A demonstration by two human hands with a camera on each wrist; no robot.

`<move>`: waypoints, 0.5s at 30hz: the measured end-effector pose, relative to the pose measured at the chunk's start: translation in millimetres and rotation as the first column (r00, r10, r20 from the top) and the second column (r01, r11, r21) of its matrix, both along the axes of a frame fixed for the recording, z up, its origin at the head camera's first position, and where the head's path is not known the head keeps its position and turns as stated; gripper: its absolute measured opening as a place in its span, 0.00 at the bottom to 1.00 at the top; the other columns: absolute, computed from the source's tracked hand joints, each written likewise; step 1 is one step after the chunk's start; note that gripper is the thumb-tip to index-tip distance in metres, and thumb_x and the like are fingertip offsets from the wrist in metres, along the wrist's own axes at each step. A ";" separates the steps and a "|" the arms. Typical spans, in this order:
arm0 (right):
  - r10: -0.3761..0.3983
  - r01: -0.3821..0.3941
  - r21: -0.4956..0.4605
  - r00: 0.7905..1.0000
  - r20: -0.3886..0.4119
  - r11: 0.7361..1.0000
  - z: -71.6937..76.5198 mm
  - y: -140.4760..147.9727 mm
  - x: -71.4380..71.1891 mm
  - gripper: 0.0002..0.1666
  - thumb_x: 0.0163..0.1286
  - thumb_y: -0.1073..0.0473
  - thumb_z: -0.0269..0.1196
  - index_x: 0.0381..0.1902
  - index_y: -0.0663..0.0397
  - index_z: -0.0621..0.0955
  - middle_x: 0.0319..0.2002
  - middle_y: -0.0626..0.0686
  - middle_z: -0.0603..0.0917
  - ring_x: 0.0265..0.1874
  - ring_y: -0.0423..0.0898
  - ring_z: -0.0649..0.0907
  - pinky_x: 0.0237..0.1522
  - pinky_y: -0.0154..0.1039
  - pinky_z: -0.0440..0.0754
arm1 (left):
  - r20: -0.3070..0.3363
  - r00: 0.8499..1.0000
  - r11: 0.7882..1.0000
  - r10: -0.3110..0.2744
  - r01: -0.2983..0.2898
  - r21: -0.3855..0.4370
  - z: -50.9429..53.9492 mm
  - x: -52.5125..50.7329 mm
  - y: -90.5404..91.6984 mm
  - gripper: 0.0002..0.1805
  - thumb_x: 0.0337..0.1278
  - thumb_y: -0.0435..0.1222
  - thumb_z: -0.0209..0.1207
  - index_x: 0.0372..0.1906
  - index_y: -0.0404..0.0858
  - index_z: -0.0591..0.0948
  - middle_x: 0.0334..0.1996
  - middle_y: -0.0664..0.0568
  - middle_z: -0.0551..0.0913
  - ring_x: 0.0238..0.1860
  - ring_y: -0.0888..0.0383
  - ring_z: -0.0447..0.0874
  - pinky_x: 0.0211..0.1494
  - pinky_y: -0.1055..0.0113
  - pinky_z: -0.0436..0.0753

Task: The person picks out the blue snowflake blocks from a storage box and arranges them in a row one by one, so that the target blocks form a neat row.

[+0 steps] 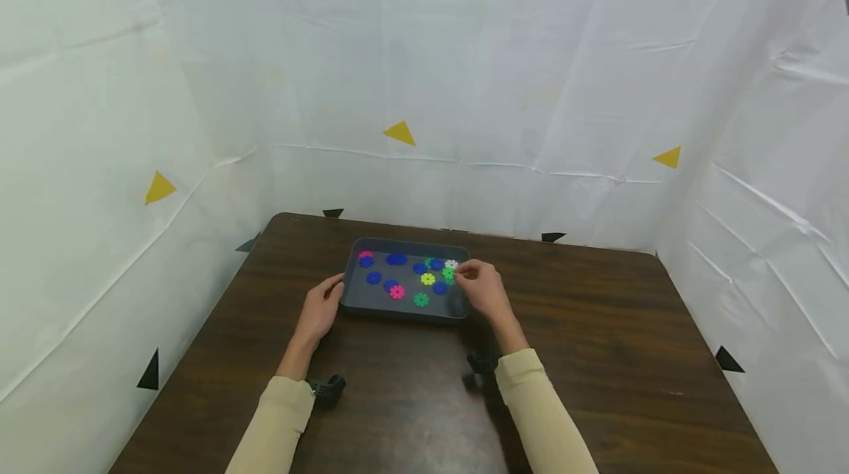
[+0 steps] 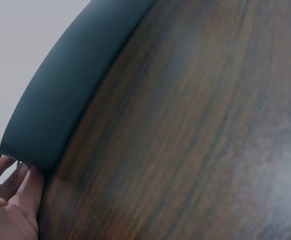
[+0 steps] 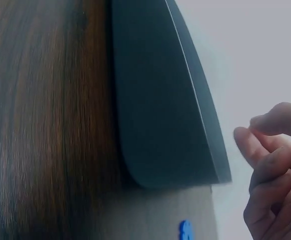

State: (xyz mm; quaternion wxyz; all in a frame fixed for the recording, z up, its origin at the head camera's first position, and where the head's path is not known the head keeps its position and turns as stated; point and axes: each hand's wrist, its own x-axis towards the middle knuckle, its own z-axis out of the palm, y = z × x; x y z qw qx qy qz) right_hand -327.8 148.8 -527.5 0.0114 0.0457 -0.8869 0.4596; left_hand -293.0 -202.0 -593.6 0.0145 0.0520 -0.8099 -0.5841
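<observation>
A dark grey tray (image 1: 404, 309) holds several flat notched discs, among them a pink disc (image 1: 397, 292), a yellow disc (image 1: 427, 279), a green disc (image 1: 421, 300) and a blue disc (image 1: 374, 278). My left hand (image 1: 320, 308) grips the tray's left side, its fingers about the wall in the left wrist view. Over the tray's right end is my right hand (image 1: 483, 288), fingertips close to a bright green disc (image 1: 449, 273) and a white disc (image 1: 452, 265). Thumb and finger nearly meet above the rim in the right wrist view, with nothing visible between them.
The tray stands on a brown wooden table (image 1: 597, 356), toward its far edge. White sheeting (image 1: 464, 76) with yellow and dark triangles surrounds the far side and both flanks. Past the tray's corner, the right wrist view shows a small blue piece (image 3: 186, 230).
</observation>
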 end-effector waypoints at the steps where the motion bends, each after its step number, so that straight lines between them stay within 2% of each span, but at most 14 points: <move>1: 0.014 -0.014 0.027 1.000 -0.001 1.000 0.2 -3.0 0.2 0.14 0.77 0.57 0.66 0.53 0.59 0.88 0.50 0.59 0.90 0.45 0.53 0.86 0.47 0.48 0.87 | 0.001 1.000 1.000 0.004 -0.004 0.002 0.1 0.2 -0.2 0.26 0.88 0.46 0.48 0.79 0.41 0.73 0.79 0.41 0.73 0.81 0.41 0.68 0.83 0.41 0.67; 3: 0.050 -0.050 0.092 0.999 -0.004 0.995 1.2 -8.9 0.8 0.16 0.76 0.57 0.66 0.56 0.59 0.88 0.50 0.58 0.91 0.42 0.52 0.86 0.44 0.48 0.86 | 0.000 1.000 1.000 0.004 -0.004 -0.001 0.1 0.7 -0.5 0.26 0.89 0.46 0.48 0.79 0.41 0.73 0.79 0.41 0.72 0.81 0.41 0.67 0.83 0.41 0.67; 5: 0.094 -0.092 0.155 0.996 -0.007 0.984 3.1 -15.0 1.8 0.18 0.77 0.57 0.66 0.59 0.59 0.87 0.51 0.58 0.91 0.43 0.53 0.87 0.44 0.50 0.86 | -0.005 1.000 1.000 0.003 -0.003 0.001 0.3 1.1 -0.7 0.26 0.89 0.45 0.48 0.80 0.40 0.72 0.79 0.40 0.72 0.81 0.40 0.67 0.83 0.41 0.67; 8: 0.156 -0.153 0.240 0.988 0.008 0.959 5.9 -23.4 2.7 0.19 0.78 0.57 0.66 0.62 0.57 0.86 0.55 0.57 0.90 0.52 0.56 0.88 0.55 0.57 0.86 | -0.012 1.000 1.000 0.000 0.001 0.003 0.8 1.8 -0.8 0.26 0.89 0.45 0.47 0.80 0.40 0.72 0.79 0.39 0.72 0.81 0.40 0.67 0.83 0.40 0.67; 11: 0.185 -0.188 0.305 0.982 0.041 0.933 7.9 -30.7 2.8 0.21 0.79 0.57 0.67 0.65 0.57 0.84 0.61 0.58 0.88 0.65 0.60 0.84 0.71 0.65 0.77 | -0.014 1.000 1.000 0.001 0.000 0.006 1.8 2.6 -0.3 0.26 0.89 0.45 0.48 0.80 0.40 0.72 0.79 0.39 0.72 0.81 0.40 0.67 0.82 0.40 0.67; 13: 0.179 -0.191 0.342 0.982 0.067 0.920 8.5 -34.5 2.0 0.22 0.79 0.58 0.66 0.67 0.58 0.83 0.63 0.59 0.86 0.68 0.61 0.82 0.74 0.66 0.74 | -0.013 1.000 1.000 0.000 0.000 0.007 2.2 3.1 0.3 0.26 0.89 0.45 0.48 0.79 0.40 0.72 0.79 0.39 0.73 0.81 0.40 0.68 0.82 0.40 0.68; 15: 0.164 -0.185 0.384 0.983 0.088 0.905 8.8 -37.4 0.6 0.23 0.79 0.58 0.66 0.68 0.59 0.82 0.64 0.60 0.85 0.68 0.62 0.82 0.73 0.65 0.75 | -0.013 1.000 1.000 0.000 0.000 0.011 2.3 3.4 1.6 0.26 0.88 0.45 0.48 0.79 0.40 0.73 0.78 0.40 0.73 0.80 0.40 0.69 0.82 0.41 0.68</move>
